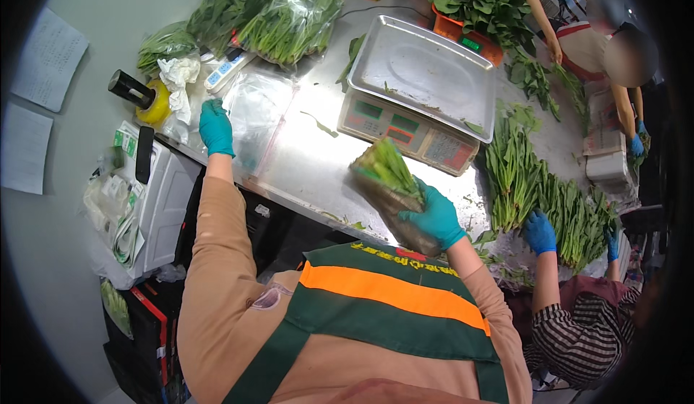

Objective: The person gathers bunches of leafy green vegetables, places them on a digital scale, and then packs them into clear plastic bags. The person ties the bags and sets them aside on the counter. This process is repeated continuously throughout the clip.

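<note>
My right hand (440,213), in a teal glove, grips a bundle of green vegetables (387,166) in a brownish wrapping (404,222). The bundle is tilted above the table's near edge, its pale green stalks showing at the upper end; motion blurs it. My left hand (217,128), gloved alike, is at the left edge of a stack of clear plastic bags (259,106). Its fingertips are bent and partly hidden, so whether they pinch a bag is unclear. Beyond the bundle stands a digital scale (409,127) with a metal pan (425,73) holding leaf scraps.
Bagged greens (290,19), a power strip (227,72) and a yellow tape roll (154,103) lie at the left. Loose greens (512,182) line the right side, where a co-worker's blue-gloved hand (540,232) touches them. An orange scale (490,51) bears more greens.
</note>
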Tool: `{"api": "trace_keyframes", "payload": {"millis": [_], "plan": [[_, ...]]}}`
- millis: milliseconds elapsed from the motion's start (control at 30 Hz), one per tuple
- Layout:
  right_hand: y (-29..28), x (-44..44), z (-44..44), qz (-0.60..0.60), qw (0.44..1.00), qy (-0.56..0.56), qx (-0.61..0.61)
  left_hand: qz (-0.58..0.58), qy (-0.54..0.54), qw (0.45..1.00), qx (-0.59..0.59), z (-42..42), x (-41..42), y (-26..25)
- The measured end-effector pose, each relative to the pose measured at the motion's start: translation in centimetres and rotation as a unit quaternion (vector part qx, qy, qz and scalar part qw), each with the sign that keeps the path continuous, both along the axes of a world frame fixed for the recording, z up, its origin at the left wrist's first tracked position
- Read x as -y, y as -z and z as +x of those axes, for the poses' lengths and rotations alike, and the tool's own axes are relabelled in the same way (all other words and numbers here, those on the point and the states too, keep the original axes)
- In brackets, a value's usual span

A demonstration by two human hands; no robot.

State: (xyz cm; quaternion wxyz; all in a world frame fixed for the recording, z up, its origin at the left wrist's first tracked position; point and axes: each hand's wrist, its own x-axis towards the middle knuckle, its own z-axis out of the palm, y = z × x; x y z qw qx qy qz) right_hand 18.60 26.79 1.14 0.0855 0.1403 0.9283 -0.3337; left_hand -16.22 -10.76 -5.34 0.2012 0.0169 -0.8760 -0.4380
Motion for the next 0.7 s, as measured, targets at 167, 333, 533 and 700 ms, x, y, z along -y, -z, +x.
{"api": "trace_keyframes", "payload": {"millis": [167,333,533,700], "plan": [[-2.8,2.1,-2.0,-0.078,0.988,-0.021,-0.133,-0.116,0.329,0.936,0.040,11.9,-7.3,2.0],[-2.2,4.3,-4.9,0.097,0.980,-0.165,-0.043,0.212,0.256,0.914,0.234,13.3,-10.6,1.4],[-2.5,3.1,-5.3,0.074,0.968,-0.236,-0.046,0.189,0.313,0.892,0.266,16.2,-10.3,-6.6],[-4.2,3.4,-5.0,0.130,0.979,-0.160,0.000,0.240,0.322,0.887,0.227,17.0,-9.7,-7.2]]}}
